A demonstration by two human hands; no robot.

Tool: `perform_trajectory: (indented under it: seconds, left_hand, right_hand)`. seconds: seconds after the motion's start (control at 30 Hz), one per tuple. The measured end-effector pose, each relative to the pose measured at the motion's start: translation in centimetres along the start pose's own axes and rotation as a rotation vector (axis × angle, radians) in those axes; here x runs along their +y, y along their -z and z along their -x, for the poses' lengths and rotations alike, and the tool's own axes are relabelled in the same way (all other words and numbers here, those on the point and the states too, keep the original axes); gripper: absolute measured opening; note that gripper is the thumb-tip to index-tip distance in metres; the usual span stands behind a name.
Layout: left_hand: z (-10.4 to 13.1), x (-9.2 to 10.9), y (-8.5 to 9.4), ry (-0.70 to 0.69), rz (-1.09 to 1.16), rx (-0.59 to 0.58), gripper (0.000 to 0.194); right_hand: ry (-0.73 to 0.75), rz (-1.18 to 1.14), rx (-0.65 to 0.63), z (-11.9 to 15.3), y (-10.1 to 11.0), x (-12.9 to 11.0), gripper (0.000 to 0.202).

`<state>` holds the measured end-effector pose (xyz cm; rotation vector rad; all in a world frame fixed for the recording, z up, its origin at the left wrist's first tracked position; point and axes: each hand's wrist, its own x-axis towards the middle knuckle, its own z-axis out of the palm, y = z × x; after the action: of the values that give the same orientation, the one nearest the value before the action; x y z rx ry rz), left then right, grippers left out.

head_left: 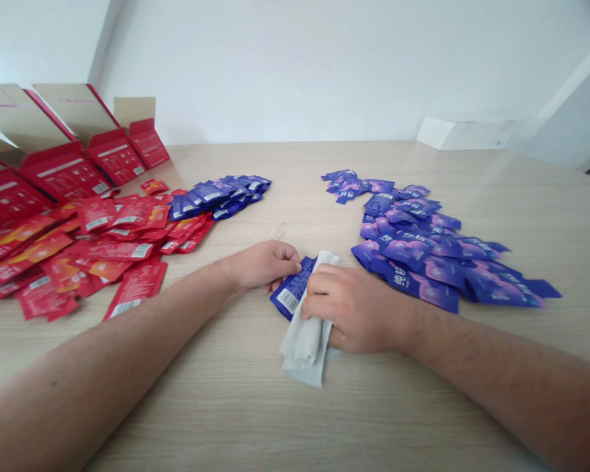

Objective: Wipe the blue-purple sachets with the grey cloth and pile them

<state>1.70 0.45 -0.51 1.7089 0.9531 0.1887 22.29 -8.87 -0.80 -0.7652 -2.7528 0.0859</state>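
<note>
Near the middle of the table, a blue packet (288, 299) with a barcode lies between my two hands. My left hand (270, 265) pinches its upper left edge between thumb and fingers. My right hand (351, 305) is closed around a folded white cloth (307, 341), which covers the right part of the packet. Several blue and purple packets (423, 252) are spread just right of my right hand. Beyond my left hand sits a smaller pile of blue packets (221, 195), barcodes showing.
At the left, many red packets (128, 219) are heaped in front of open red boxes (63, 172). A white box (462, 134) stands at the back right of the wooden table (295, 157), against the wall.
</note>
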Motion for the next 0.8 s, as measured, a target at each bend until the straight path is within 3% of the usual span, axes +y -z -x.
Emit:
perform_trajectory:
  seconds: [0.1, 0.3, 0.47, 0.67, 0.8]
  left_hand:
    - [0.0, 0.1, 0.0, 0.001, 0.007, -0.004, 0.018]
    - [-0.2, -0.1, 0.0, 0.003, 0.010, -0.003, 0.016]
    - [-0.2, -0.2, -0.1, 0.010, -0.030, -0.027, 0.016]
    - [-0.3, -0.3, -0.1, -0.024, -0.033, 0.007, 0.016]
    - [-0.2, -0.3, -0.2, -0.004, -0.033, -0.039, 0.016]
  right_hand:
    - [0.049, 0.002, -0.024, 0.0, 0.0, -0.1, 0.015]
    - [-0.199, -0.030, 0.211, -0.3, -0.8, 0.8, 0.022]
    - [-0.058, -0.046, 0.178, -0.4, -1.0, -0.1, 0.022]
    - [-0.213, -0.064, 0.261, -0.4, -1.1, 0.9, 0.027]
    - [-0.072, -0.060, 0.193, -0.4, -1.1, 0.2, 0.025]
